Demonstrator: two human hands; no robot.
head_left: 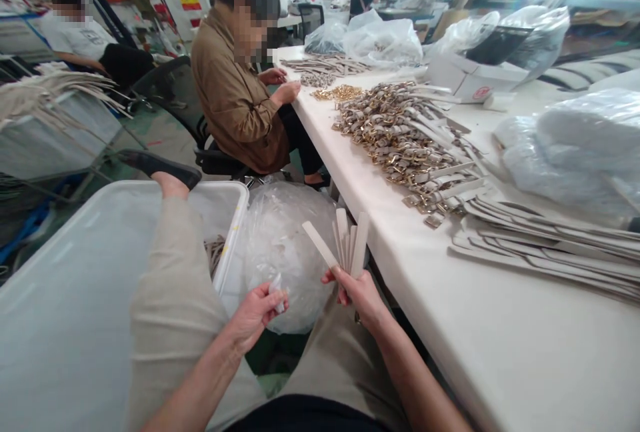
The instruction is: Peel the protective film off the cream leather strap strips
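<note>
The left hand (254,313) has fingers clamped on 1 white scrap (277,291) near a plastic bag (290,239), while the right hand (361,293) grips pale strips (359,245) low between its fingers — fanned, perhaps to keep each separate — beside the bench (480,345) bearing heaped buckled straps (405,139).

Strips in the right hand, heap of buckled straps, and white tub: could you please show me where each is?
Strips (359,245), head view: on the rightmost strip of the fan.
Buckled straps (400,145), head view: middle of the heap.
White tub (75,312), head view: bare inner surface.
</note>
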